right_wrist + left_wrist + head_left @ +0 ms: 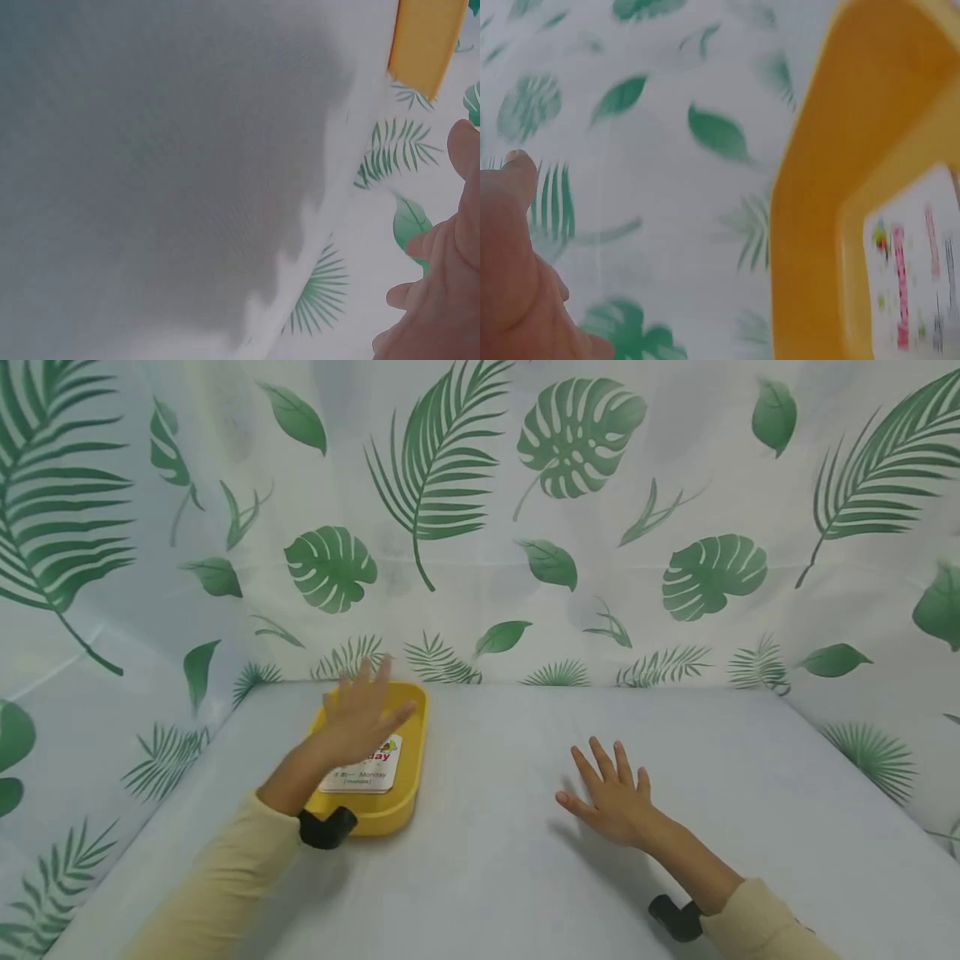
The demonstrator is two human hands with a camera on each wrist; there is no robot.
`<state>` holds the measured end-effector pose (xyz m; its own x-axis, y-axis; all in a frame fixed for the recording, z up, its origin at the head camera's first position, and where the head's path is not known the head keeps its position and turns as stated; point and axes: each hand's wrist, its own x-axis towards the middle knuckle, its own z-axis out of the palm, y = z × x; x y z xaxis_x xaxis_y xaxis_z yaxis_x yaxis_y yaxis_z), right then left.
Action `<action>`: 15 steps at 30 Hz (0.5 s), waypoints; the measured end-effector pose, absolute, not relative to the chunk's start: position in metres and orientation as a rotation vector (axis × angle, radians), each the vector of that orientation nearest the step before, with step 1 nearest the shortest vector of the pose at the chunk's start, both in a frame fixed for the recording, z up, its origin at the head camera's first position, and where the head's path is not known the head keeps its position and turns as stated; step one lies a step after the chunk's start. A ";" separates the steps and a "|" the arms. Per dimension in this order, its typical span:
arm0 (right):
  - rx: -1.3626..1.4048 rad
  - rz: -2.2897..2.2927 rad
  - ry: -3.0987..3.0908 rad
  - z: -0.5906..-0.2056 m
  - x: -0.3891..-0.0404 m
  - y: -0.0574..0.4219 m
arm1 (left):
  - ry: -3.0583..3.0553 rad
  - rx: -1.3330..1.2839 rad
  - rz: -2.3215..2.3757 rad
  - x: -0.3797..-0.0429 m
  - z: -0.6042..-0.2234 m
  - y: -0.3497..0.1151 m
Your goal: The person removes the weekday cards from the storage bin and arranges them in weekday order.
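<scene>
Hovering over the yellow tray, the left hand spreads its fingers wide and holds nothing. The tray sits near the far left corner of the surface, with a white card lying inside it (its print reads "Monday"). The right hand, also empty with fingers fanned out, hangs above the surface, well apart from the tray, nearer the right edge.

White sheeting printed with green palm fronds and broad leaves walls in a pale tabletop before me, behind and at both sides. Soft light leaves faint shadows across it.
</scene>
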<state>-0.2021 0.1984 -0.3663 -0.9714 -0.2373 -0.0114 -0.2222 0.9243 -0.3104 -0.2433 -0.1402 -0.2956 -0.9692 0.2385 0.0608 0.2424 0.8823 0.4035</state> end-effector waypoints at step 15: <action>-0.457 -0.597 2.979 -0.365 -0.239 0.149 | -2.892 -0.165 -1.742 -0.232 -0.360 -0.261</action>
<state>-0.2395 0.1493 -0.3655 -0.9534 -0.3014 -0.0090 -0.2747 0.8805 -0.3864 -0.2322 -0.2610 -0.3598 -0.9671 0.2041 -0.1520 -0.0390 0.4716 0.8810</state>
